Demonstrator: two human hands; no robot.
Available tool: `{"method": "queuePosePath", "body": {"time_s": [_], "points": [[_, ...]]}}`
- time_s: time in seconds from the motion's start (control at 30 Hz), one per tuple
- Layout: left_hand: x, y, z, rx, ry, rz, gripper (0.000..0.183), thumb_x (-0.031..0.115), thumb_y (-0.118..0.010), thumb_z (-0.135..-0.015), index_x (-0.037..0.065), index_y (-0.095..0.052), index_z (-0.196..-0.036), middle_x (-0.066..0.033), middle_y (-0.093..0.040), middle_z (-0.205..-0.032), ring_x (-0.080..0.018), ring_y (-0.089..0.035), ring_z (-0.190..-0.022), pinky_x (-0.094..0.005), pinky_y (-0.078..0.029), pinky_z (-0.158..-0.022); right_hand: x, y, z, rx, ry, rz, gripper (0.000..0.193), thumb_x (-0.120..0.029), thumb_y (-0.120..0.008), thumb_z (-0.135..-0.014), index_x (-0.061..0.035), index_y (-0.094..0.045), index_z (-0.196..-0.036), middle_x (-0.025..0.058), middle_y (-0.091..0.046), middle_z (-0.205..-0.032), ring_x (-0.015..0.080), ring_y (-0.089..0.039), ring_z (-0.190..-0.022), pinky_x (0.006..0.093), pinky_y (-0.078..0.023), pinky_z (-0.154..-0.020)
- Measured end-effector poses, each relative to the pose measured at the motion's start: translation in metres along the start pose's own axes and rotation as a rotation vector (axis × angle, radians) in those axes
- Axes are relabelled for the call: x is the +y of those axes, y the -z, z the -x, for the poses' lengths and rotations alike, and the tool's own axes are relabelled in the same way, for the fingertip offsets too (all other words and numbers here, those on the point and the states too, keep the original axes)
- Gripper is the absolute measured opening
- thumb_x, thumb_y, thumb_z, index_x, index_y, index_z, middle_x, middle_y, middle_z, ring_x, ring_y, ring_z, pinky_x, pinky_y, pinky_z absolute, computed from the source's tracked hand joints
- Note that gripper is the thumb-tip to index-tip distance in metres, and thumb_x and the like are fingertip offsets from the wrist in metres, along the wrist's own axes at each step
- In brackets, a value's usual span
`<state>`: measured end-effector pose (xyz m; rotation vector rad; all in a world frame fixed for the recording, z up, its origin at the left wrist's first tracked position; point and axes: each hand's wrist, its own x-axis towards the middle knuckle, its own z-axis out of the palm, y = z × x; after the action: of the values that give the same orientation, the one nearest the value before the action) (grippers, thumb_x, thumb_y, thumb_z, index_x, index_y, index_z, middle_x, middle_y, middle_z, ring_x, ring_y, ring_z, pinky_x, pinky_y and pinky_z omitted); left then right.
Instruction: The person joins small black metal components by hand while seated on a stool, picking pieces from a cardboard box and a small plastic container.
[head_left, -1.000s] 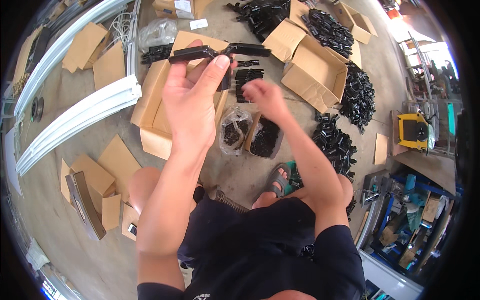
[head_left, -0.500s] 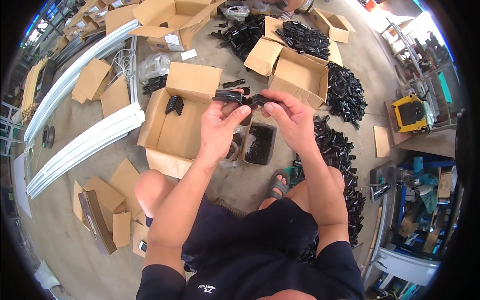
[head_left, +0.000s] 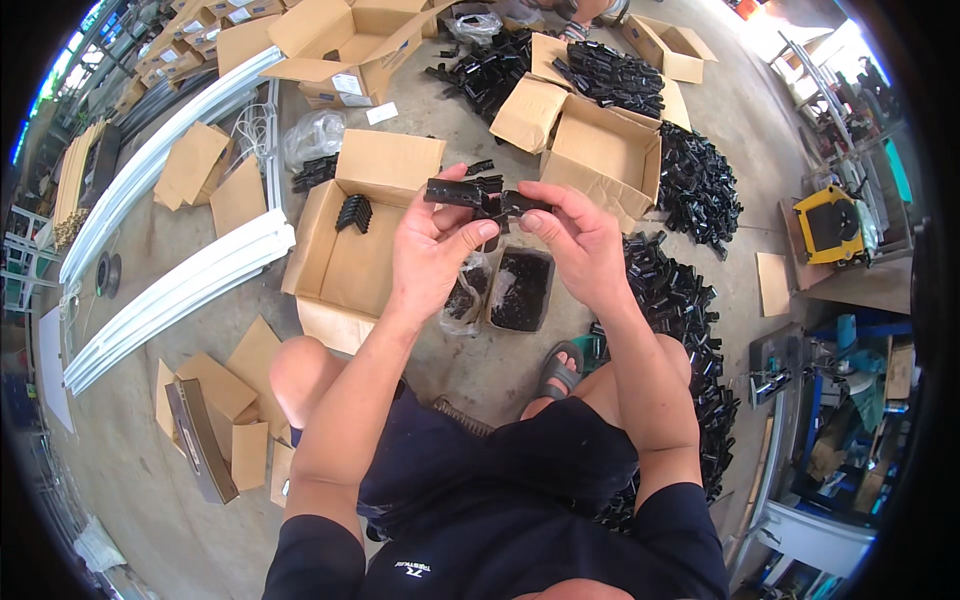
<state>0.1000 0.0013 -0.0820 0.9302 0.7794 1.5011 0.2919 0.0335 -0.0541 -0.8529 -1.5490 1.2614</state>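
My left hand point(head_left: 428, 258) grips a glossy black channel-shaped fitting point(head_left: 453, 192) between thumb and fingers. Facing it, my right hand point(head_left: 580, 248) pinches the right end of the black work, a smaller black piece point(head_left: 520, 204). The two meet in the middle, above the floor and in front of my knees; whether they are joined there I cannot tell. Below the hands stand a rectangular tub point(head_left: 521, 290) of small dark parts and a plastic bag point(head_left: 462, 300) with dark bits in it. An open carton point(head_left: 325, 265) at the left holds a short row of black fittings point(head_left: 353, 213).
Heaps of black fittings point(head_left: 695, 190) lie at the right and far side, around another open carton point(head_left: 612, 150). White curved profiles point(head_left: 190, 300) and flattened cardboard point(head_left: 215, 390) lie to the left. A yellow-framed machine point(head_left: 830, 225) stands at the far right.
The black fitting in my left hand has turned a little, showing more of its broad face. Both hands stay close together; the whole view has shifted slightly.
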Motion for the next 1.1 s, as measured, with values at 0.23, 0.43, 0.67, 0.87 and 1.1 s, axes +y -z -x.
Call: {"method": "queuePosePath", "body": {"time_s": [0.23,0.43,0.67,0.87,1.1], "points": [[-0.006,-0.001,-0.004,0.009,0.038,0.025,0.072,-0.004,-0.072,-0.090,0.000,-0.034,-0.151,-0.0168,-0.067,-0.125,-0.0193,-0.067,-0.111,-0.0311,-0.055,-0.096,0.013,-0.003,0.003,0.035,-0.062,-0.150,0.030,-0.005,-0.066,-0.098,0.0044,-0.063,-0.126,0.0070,-0.067,-0.117,0.0122,-0.063,-0.102,0.0265,-0.051,-0.090],[-0.008,0.006,-0.007,0.124,0.017,0.087,0.059,-0.006,-0.061,-0.096,0.003,-0.039,-0.150,-0.0194,-0.067,-0.125,-0.0242,-0.069,-0.107,-0.0378,-0.056,-0.097,0.021,-0.009,-0.012,0.063,-0.025,-0.185,0.034,-0.013,-0.062,-0.102,0.0045,-0.059,-0.131,0.0102,-0.069,-0.116,0.0143,-0.065,-0.102,0.0279,-0.053,-0.091],[0.021,0.035,-0.011,0.217,0.013,0.353,0.043,0.000,-0.062,-0.098,0.002,-0.049,-0.139,-0.0189,-0.066,-0.120,-0.0294,-0.070,-0.104,-0.0412,-0.060,-0.089,0.089,0.027,-0.040,0.182,-0.308,0.013,0.037,-0.029,-0.062,-0.102,0.0038,-0.066,-0.119,0.0112,-0.074,-0.101,0.0190,-0.069,-0.091,0.0319,-0.056,-0.082],[0.035,0.049,-0.013,0.301,0.038,0.334,0.036,0.005,-0.062,-0.099,-0.001,-0.055,-0.134,-0.0166,-0.066,-0.117,-0.0295,-0.068,-0.104,-0.0425,-0.059,-0.091,0.210,0.024,-0.053,-0.101,-0.305,0.838,0.023,-0.026,-0.072,-0.087,-0.0054,-0.076,-0.096,0.0169,-0.074,-0.093,0.0321,-0.071,-0.087,0.0414,-0.057,-0.083],[0.046,0.047,-0.008,0.408,0.143,0.374,0.039,0.008,-0.065,-0.098,0.001,-0.052,-0.135,-0.0168,-0.068,-0.112,-0.0281,-0.070,-0.101,-0.0400,-0.058,-0.089,0.319,-0.013,-0.062,-0.506,-0.362,1.303,0.022,-0.022,-0.060,-0.089,-0.0075,-0.075,-0.097,0.0164,-0.072,-0.110,0.0330,-0.068,-0.107,0.0441,-0.056,-0.090]]}}
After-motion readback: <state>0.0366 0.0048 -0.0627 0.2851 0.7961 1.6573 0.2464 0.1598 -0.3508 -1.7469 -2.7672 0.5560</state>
